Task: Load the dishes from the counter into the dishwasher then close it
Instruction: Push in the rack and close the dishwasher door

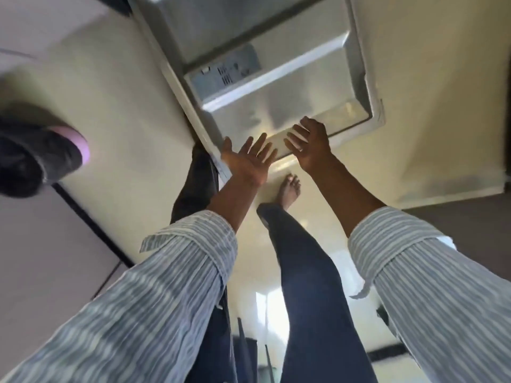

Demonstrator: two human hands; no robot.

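So we're looking straight down at the open stainless-steel dishwasher door point(276, 87), lowered over the cream floor point(110, 92). Our left hand point(249, 158) is spread, palm up, at the door's near edge. Our right hand point(309, 145) rests on that edge, fingers extended and gripping nothing. Striped sleeves point(171, 272) cover both arms, one bare foot point(289, 189) below.

The dishwasher door point(279, 87) lies open ahead of the person, its inner side facing up, with the detergent panel point(229, 69) set in its left part. Both hands reach to the door's near edge, the left hand point(249, 158) beside the right hand point(309, 145). A bare foot point(289, 190) stands on the floor point(110, 87) below them. A slipper point(36, 153) lies far left.
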